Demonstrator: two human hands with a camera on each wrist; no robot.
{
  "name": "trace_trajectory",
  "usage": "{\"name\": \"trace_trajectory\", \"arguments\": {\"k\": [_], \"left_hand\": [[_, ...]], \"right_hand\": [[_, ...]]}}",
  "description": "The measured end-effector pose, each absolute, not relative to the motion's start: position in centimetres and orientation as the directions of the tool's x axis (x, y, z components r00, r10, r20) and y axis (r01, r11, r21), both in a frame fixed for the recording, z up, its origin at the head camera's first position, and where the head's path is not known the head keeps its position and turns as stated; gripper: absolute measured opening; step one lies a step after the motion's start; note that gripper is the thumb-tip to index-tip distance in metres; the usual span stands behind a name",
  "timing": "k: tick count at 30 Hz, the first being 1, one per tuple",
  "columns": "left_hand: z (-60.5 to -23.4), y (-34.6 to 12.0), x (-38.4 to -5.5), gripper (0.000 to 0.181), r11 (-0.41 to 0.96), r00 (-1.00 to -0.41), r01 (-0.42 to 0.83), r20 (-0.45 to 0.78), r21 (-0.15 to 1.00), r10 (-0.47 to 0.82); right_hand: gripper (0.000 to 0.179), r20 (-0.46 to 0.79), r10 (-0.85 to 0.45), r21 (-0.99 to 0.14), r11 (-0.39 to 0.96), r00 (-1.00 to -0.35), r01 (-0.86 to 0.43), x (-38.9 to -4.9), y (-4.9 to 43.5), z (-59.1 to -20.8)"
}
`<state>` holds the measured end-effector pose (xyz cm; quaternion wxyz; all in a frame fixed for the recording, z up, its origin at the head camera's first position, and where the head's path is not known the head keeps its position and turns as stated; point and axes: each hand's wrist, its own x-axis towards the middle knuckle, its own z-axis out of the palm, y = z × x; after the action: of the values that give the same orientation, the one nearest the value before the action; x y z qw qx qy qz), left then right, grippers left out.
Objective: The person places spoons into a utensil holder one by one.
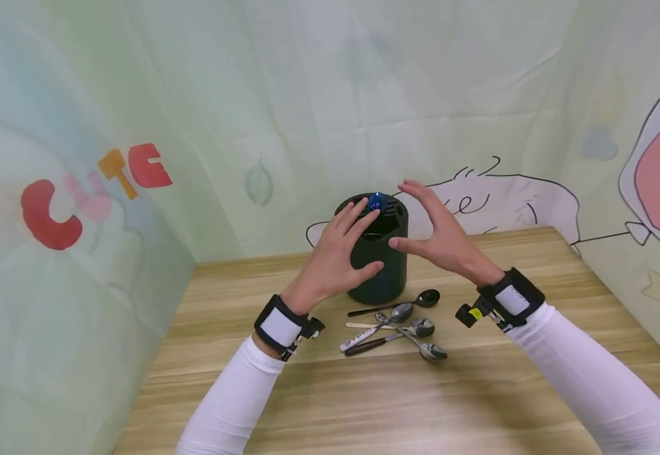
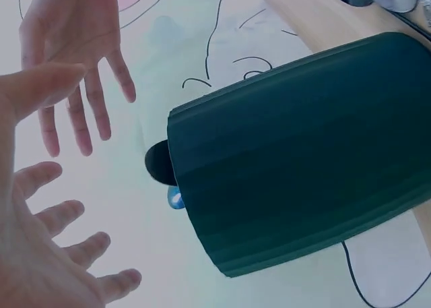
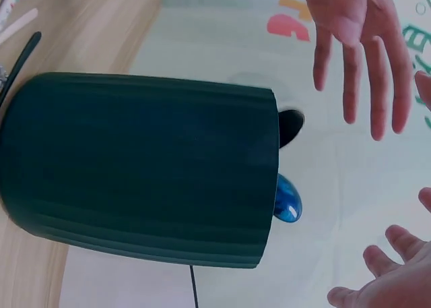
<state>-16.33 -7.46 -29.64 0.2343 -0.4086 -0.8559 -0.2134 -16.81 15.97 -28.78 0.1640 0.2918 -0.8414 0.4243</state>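
Note:
A dark green ribbed utensil holder (image 1: 378,278) stands upright on the wooden table. Out of its top stick the bowl of a shiny blue spoon (image 3: 288,199) and that of a black spoon (image 3: 290,127). My left hand (image 1: 338,256) is up at the holder's left, fingers spread, partly covering the rim in the head view. On the other side my right hand (image 1: 440,234) is raised with thumb and fingers apart. Both wrist views show a gap between the hands and the holder; neither hand holds anything.
In front of the holder lies a loose pile of several spoons: a black spoon (image 1: 427,298) nearest it, a spoon with a patterned white handle (image 1: 358,339) and a metal spoon (image 1: 432,351) among them. A printed curtain (image 1: 307,95) hangs behind and beside the table (image 1: 222,354).

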Motion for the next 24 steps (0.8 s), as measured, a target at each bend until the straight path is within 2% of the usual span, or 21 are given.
{"name": "trace_trajectory", "arguments": {"k": [7, 14, 24], "left_hand": [[-31.0, -8.1, -13.5, 0.082, 0.593, -0.531, 0.800, 0.564, 0.090, 0.632], [-33.3, -8.0, -11.4, 0.085, 0.590, -0.538, 0.802, 0.539, 0.091, 0.648], [-36.8, -7.7, -9.2, 0.084, 0.630, -0.599, 0.769, 0.471, 0.111, 0.648]], "right_hand": [[0.092, 0.573, -0.403, -0.527, 0.486, -0.714, -0.697, -14.4, 16.1, -30.2], [0.101, 0.586, -0.487, -0.410, 0.512, -0.648, -0.755, -12.6, 16.0, -32.7], [0.103, 0.504, -0.547, -0.354, 0.574, -0.668, -0.738, -10.4, 16.4, -36.4]]}}
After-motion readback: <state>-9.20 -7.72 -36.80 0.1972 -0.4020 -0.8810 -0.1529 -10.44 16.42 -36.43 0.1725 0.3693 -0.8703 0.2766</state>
